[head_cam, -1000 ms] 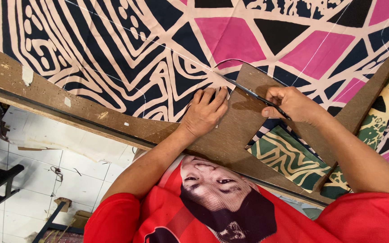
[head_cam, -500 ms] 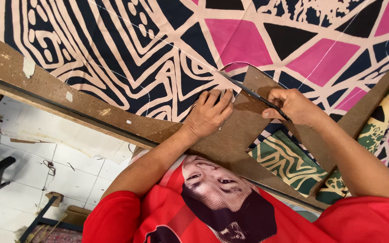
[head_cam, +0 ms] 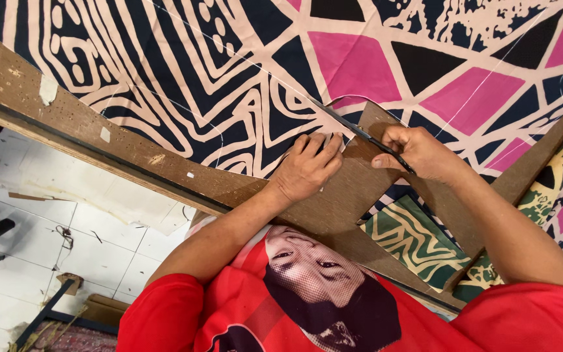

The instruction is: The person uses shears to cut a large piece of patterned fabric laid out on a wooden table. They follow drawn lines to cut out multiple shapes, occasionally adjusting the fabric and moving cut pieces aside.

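A person's left hand (head_cam: 307, 168) presses flat, fingers spread, on a brown cardboard template (head_cam: 353, 189) laid over patterned fabric (head_cam: 229, 78), while the right hand (head_cam: 418, 153) pinches a thin dark marking tool (head_cam: 360, 133) along the template's upper edge — tracing apparently under way, nothing cut.

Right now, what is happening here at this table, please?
A person in a red shirt leans over a patterned cloth. The left hand lies flat on a brown cardboard template, pressing it onto the cloth. The right hand holds a thin dark pen-like tool, its tip at the template's upper edge.
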